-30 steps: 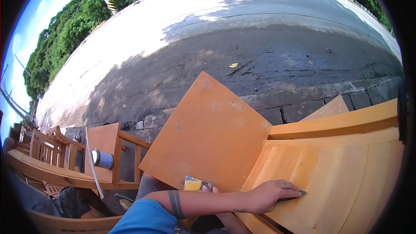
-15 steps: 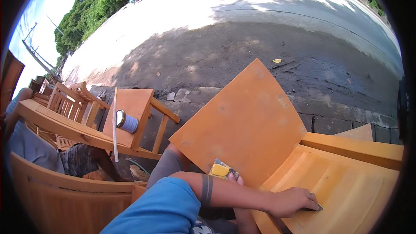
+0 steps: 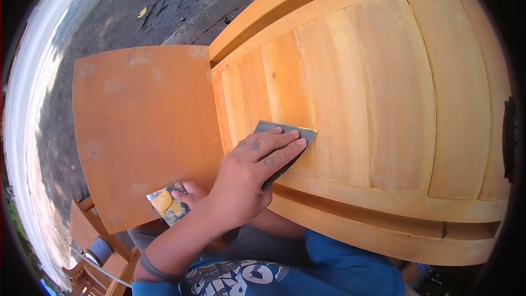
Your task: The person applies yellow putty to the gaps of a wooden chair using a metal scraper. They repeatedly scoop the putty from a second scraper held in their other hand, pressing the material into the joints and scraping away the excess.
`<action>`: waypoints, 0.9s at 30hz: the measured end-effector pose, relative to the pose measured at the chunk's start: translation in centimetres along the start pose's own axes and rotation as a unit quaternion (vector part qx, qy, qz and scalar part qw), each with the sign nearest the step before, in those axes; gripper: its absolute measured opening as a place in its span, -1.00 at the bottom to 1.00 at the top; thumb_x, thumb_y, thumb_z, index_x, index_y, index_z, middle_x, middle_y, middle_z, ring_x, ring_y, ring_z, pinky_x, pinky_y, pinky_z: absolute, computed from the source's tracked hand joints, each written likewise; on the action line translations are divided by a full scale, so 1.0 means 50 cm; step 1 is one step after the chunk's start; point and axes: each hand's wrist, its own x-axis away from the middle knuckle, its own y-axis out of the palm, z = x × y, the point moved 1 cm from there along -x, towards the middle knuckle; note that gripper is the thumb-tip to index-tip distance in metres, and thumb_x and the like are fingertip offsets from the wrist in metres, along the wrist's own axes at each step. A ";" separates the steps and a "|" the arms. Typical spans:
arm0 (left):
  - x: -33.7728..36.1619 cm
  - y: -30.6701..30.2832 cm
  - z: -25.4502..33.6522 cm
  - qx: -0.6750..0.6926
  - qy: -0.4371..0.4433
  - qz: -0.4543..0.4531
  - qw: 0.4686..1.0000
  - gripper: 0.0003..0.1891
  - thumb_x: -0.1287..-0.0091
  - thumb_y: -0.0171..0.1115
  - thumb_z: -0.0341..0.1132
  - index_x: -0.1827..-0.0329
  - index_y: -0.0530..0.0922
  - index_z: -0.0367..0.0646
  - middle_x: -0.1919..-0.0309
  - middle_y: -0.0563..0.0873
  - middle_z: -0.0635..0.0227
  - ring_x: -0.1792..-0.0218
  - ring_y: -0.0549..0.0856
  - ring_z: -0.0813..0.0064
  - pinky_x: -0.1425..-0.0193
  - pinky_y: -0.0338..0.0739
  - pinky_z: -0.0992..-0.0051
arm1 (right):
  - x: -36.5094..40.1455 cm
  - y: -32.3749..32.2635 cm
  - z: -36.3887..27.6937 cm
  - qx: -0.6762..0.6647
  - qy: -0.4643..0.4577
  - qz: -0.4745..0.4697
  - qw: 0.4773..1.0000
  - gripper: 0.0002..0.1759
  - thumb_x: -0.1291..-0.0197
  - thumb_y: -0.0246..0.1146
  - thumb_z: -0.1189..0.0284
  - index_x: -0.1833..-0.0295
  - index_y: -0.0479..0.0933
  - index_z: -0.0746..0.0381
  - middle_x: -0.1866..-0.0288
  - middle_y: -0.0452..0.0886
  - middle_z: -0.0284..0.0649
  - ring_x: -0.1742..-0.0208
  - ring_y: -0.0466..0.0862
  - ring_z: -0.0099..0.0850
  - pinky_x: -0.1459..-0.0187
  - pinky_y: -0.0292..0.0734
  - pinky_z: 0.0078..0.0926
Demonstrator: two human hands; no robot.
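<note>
My left hand (image 3: 257,159) presses a dark grey, flat spreader (image 3: 268,126) onto the slatted wooden panel (image 3: 389,98), fingers spread over its blade. Yellow putty lines the blade's edge, near a joint between slats. My left forearm crosses over my right. My right hand (image 3: 192,193) grips a metal scraper (image 3: 166,206), thumb on top, with yellow putty heaped on its face. This scraper is beside the lower edge of an orange-brown board (image 3: 145,126), which shows several pale filled spots and joins the slatted panel.
A wooden rail (image 3: 263,16) runs along the panel's far side. At lower left are a can (image 3: 100,250) and other wooden furniture (image 3: 82,225). Dark ground with a yellow leaf (image 3: 142,12) lies beyond the board.
My view has swung right and down onto the slatted panel, so the street and the other person have left sight. Both hands still hold their tools; the spreader now shows more fully.
</note>
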 end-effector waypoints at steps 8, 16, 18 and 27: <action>0.086 0.005 -0.003 0.056 -0.002 -0.013 0.998 -0.32 0.12 0.13 -0.73 -0.20 0.53 -0.12 -0.12 0.61 0.22 -0.14 0.57 0.11 -0.21 0.48 0.16 | -0.006 -0.019 0.047 -0.002 -0.016 -0.017 1.000 -0.67 -0.36 0.09 0.41 -0.15 0.36 0.35 0.09 0.58 -0.26 0.06 0.56 -0.55 -0.03 0.47 -0.47; 0.090 0.058 0.045 0.015 -0.035 0.014 0.999 -0.29 0.21 0.06 -0.83 -0.14 0.56 -0.22 -0.08 0.62 0.09 -0.17 0.56 0.03 -0.25 0.45 0.22 | 0.003 -0.010 -0.052 -0.009 0.036 -0.039 0.999 -0.69 -0.34 0.10 0.43 -0.12 0.38 0.34 0.11 0.57 -0.24 0.07 0.54 -0.52 -0.02 0.45 -0.46; 0.111 0.026 0.033 0.069 -0.040 -0.043 0.996 -0.28 0.23 0.04 -0.84 -0.13 0.57 -0.22 -0.08 0.62 0.10 -0.17 0.57 0.03 -0.25 0.45 0.23 | 0.003 -0.010 -0.037 -0.007 0.028 -0.028 0.999 -0.69 -0.31 0.11 0.44 -0.11 0.40 0.35 0.12 0.58 -0.19 0.08 0.55 -0.44 -0.03 0.43 -0.40; 0.093 0.014 0.045 0.064 -0.037 -0.096 0.993 -0.29 0.20 0.00 -0.85 -0.13 0.56 -0.23 -0.10 0.60 0.06 -0.15 0.58 0.06 -0.24 0.46 0.24 | 0.004 -0.008 -0.049 -0.044 0.042 -0.030 0.998 -0.69 -0.31 0.13 0.44 -0.11 0.39 0.35 0.12 0.58 -0.22 0.09 0.56 -0.49 -0.02 0.46 -0.45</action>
